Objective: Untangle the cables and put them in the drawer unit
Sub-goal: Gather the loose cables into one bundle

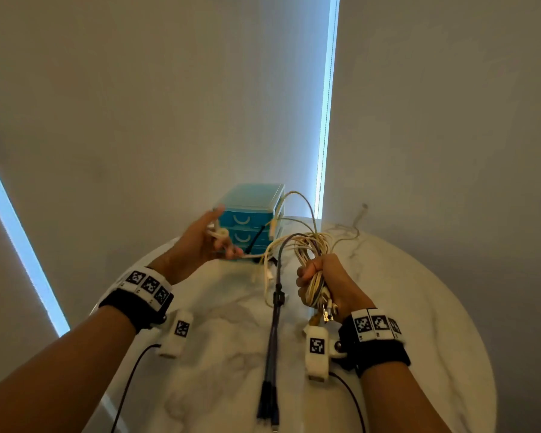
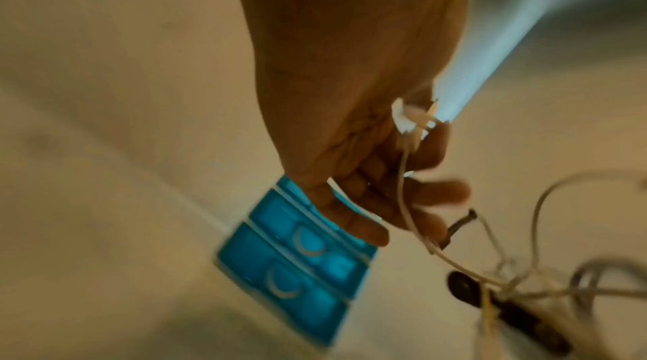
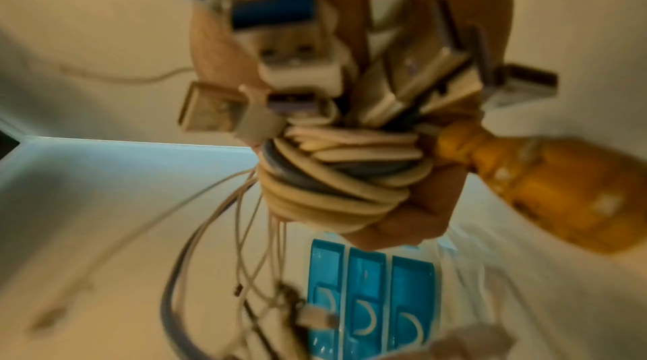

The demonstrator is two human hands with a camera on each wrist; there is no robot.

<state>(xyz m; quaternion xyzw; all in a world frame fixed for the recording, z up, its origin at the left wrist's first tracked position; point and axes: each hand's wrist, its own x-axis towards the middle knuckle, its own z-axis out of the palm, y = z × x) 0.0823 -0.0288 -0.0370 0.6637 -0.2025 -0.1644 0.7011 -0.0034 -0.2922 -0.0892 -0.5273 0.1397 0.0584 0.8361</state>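
Observation:
My right hand (image 1: 322, 279) grips a tangled bundle of cables (image 1: 313, 245), mostly cream with one grey, held above the table. In the right wrist view the cable bundle (image 3: 332, 180) is coiled in my fist, with several USB plugs (image 3: 301, 67) and an orange connector (image 3: 546, 186) sticking out. My left hand (image 1: 214, 242) holds the end of a white cable (image 1: 221, 234) that runs back to the tangle; its index finger points outward. The white cable (image 2: 402, 191) crosses my left palm. A dark cable (image 1: 274, 332) hangs down from the bundle. The blue drawer unit (image 1: 250, 201) stands behind my hands, drawers closed.
A round white marble table (image 1: 231, 323) lies under both hands, set in a corner between two walls. One loose white cable (image 1: 355, 225) rests at the table's far right edge. The drawer unit (image 3: 371, 283) shows three drawer fronts with curved handles.

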